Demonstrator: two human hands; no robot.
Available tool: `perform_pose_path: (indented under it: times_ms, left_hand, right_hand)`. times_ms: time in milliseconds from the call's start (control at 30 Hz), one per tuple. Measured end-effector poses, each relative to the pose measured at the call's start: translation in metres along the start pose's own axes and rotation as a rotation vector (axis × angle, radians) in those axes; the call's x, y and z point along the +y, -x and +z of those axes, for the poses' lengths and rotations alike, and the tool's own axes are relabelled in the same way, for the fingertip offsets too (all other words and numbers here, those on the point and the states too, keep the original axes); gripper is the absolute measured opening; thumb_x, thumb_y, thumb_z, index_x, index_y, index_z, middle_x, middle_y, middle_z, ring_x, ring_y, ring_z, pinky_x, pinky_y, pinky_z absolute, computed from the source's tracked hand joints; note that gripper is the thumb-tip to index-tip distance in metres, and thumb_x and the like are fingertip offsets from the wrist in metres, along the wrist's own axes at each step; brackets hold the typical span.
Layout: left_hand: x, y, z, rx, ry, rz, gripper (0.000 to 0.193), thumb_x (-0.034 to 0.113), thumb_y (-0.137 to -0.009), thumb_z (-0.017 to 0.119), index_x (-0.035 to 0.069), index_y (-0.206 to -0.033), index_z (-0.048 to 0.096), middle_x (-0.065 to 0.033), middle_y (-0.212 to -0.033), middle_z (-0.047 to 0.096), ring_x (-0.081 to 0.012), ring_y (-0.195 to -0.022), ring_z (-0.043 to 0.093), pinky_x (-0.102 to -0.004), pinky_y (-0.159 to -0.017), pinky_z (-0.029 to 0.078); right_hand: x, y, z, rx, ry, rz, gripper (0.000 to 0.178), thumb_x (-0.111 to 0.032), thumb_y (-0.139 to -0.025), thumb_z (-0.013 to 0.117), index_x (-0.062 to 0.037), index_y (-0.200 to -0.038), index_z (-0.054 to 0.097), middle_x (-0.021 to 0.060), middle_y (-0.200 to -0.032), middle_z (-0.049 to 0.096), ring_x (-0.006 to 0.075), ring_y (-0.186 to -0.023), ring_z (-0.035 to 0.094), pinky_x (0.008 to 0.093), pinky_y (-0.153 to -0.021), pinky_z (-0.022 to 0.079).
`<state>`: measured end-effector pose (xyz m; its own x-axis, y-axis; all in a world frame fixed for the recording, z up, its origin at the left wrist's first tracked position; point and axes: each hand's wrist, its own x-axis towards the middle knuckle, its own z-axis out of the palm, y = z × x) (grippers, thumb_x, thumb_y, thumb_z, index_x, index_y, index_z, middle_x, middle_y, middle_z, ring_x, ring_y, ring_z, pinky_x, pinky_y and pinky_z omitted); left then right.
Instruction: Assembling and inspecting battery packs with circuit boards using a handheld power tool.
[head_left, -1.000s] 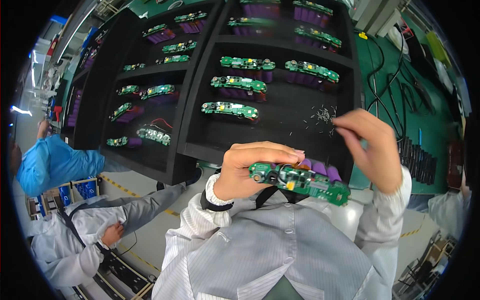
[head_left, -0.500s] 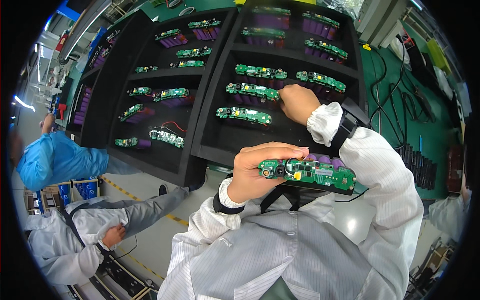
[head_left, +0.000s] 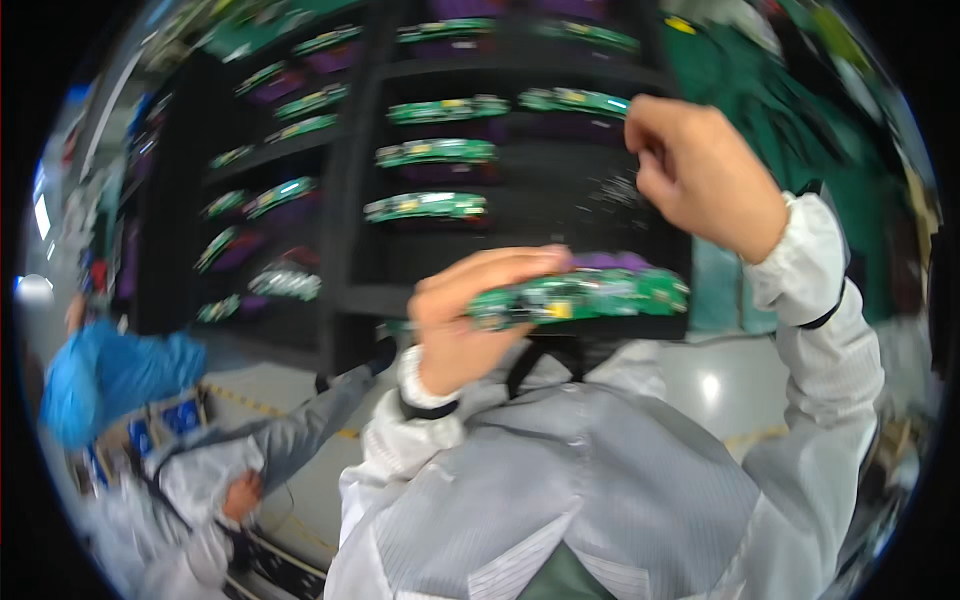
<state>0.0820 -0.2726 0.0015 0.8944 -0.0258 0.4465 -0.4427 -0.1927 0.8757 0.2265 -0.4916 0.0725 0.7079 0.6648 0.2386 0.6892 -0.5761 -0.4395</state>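
My left hand (head_left: 465, 325) grips the left end of a long green circuit board (head_left: 590, 292) with a purple battery pack behind it, held level in front of my chest. My right hand (head_left: 705, 175) is raised above and to the right of the board, its fingers pinched together. A faint tangle of thin wires (head_left: 612, 190) shows at its fingertips, blurred. Both sleeves are white with dark cuffs.
A black shelf rack (head_left: 350, 230) stands in front of me, with several green boards (head_left: 425, 205) on purple packs on its shelves. A green-covered bench (head_left: 790, 110) lies at right. At lower left are a person in a blue coat (head_left: 110, 375) and a person in white (head_left: 200, 490).
My right hand reached to a shelf of the rack half a second ago and has come back up to the right. The board in my left hand stays put. The view is now blurred.
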Motion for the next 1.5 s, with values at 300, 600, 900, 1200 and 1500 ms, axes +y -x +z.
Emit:
perform_pose_path:
  times_ms: [300,600,900,1200,1500]
  left_hand:
    - [-0.009,0.015,0.000,0.118,-0.015,-0.097,0.030,-0.011,-0.078,0.072,-0.005,-0.107,0.067,-0.0265,-0.105,0.072,-0.0351,-0.099,0.073,-0.0420,-0.090,0.059]
    - [-0.016,0.023,0.001,0.155,-0.031,-0.160,0.026,-0.004,-0.086,0.072,-0.004,-0.112,0.067,-0.0236,-0.108,0.071,-0.0379,-0.102,0.071,-0.0463,-0.092,0.058]
    - [-0.018,0.031,-0.005,0.211,-0.088,-0.215,0.029,0.001,-0.086,0.070,-0.006,-0.114,0.065,-0.0233,-0.111,0.070,-0.0384,-0.104,0.071,-0.0484,-0.096,0.055]
    - [-0.022,0.036,-0.010,0.239,-0.044,-0.221,0.033,0.004,-0.086,0.073,-0.005,-0.116,0.064,-0.0234,-0.114,0.069,-0.0394,-0.108,0.069,-0.0498,-0.100,0.053]
    - [-0.021,0.035,-0.010,0.240,0.044,-0.215,0.038,0.008,-0.085,0.076,-0.005,-0.118,0.062,-0.0241,-0.116,0.068,-0.0401,-0.110,0.068,-0.0505,-0.101,0.052]
  right_hand:
    - [0.071,0.170,-0.095,0.252,-0.512,0.672,0.015,0.003,-0.094,0.065,0.0049,-0.109,0.066,0.0034,-0.095,0.069,0.0073,-0.081,0.066,0.0208,-0.072,0.054]
    - [0.126,0.267,-0.035,0.188,-0.213,0.808,0.015,0.003,-0.084,0.069,0.0018,-0.097,0.063,0.0080,-0.081,0.070,0.0136,-0.072,0.069,0.0266,-0.070,0.057]
    - [0.144,0.251,-0.036,-0.111,-0.161,0.586,0.017,0.005,-0.082,0.070,0.0009,-0.098,0.070,0.0072,-0.083,0.063,0.0177,-0.071,0.064,0.0299,-0.061,0.052]
    - [0.160,0.240,-0.038,-0.266,-0.195,0.603,0.015,0.004,-0.081,0.072,0.0022,-0.096,0.073,0.0110,-0.084,0.065,0.0234,-0.073,0.067,0.0333,-0.066,0.054]
    - [0.166,0.239,-0.042,-0.265,-0.175,0.537,0.014,0.004,-0.081,0.073,0.0031,-0.095,0.073,0.0118,-0.086,0.067,0.0253,-0.072,0.066,0.0335,-0.066,0.054]
